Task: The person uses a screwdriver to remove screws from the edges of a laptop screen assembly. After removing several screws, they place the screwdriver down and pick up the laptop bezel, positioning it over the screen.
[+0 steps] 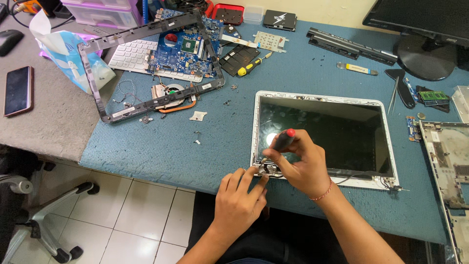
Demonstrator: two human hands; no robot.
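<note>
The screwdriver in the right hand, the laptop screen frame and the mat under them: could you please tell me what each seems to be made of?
Screwdriver: black handle with a red cap, probably plastic; its tip is hidden at the hinge.
Laptop screen frame: white, smooth, likely plastic; the panel within is glossy and reflects a lamp.
Mat: blue with a fine woven texture, apparently fabric or carpet.

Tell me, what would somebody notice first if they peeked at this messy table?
Probably the big dark laptop screen panel in its white frame, lying flat on the blue mat. At its lower left corner the right hand holds a black screwdriver with a red tip, while the left hand steadies the metal hinge. Up at the top left, a blue circuit board sits inside an empty black frame.
</note>
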